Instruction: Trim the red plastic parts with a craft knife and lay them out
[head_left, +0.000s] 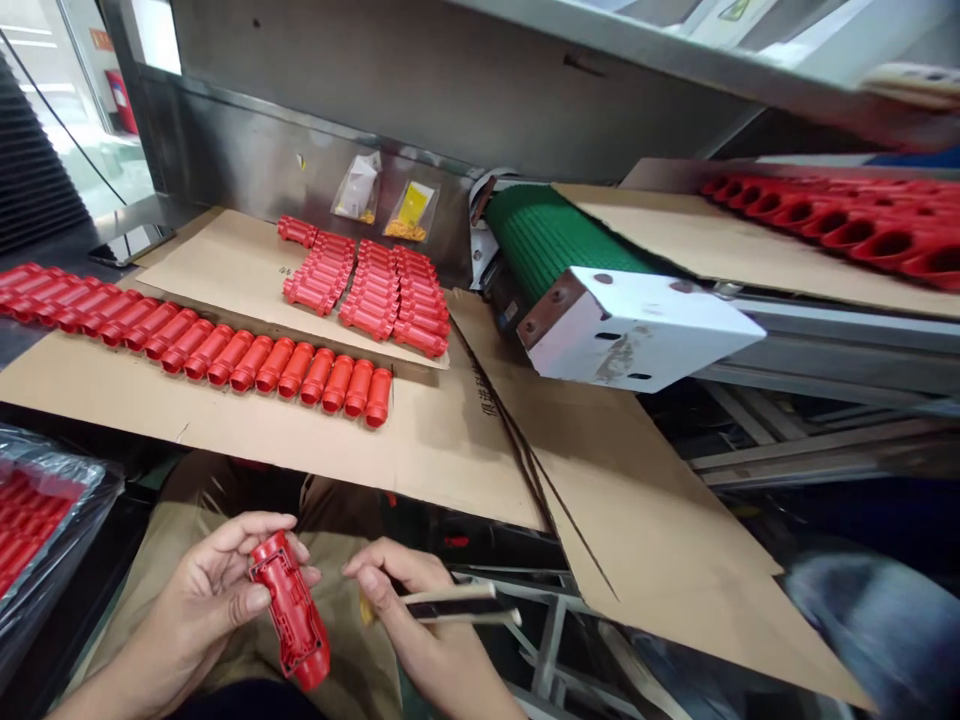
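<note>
My left hand [217, 590] grips a red plastic housing [291, 610] above my lap, fingers around its upper end. The housing is tilted, and its moulded side with a dark line along the edge faces me. To its right, my right hand [420, 620] is closed with thumb and forefinger together. A tweezers-like tool [465, 604] with two pale prongs lies in that hand, prongs pointing right. A small yellow piece [367, 608] shows by the fingertips; whether it is pinched is hard to tell. The two hands are apart.
A long row of red housings [232, 355] lines the cardboard-covered table [450, 450]. More housings [371, 285] stand in columns behind. Two small bags [411, 210] lean on the metal wall. A green conveyor [532, 240] with a white end bracket juts in at right; a lined crate [45, 510] is at left.
</note>
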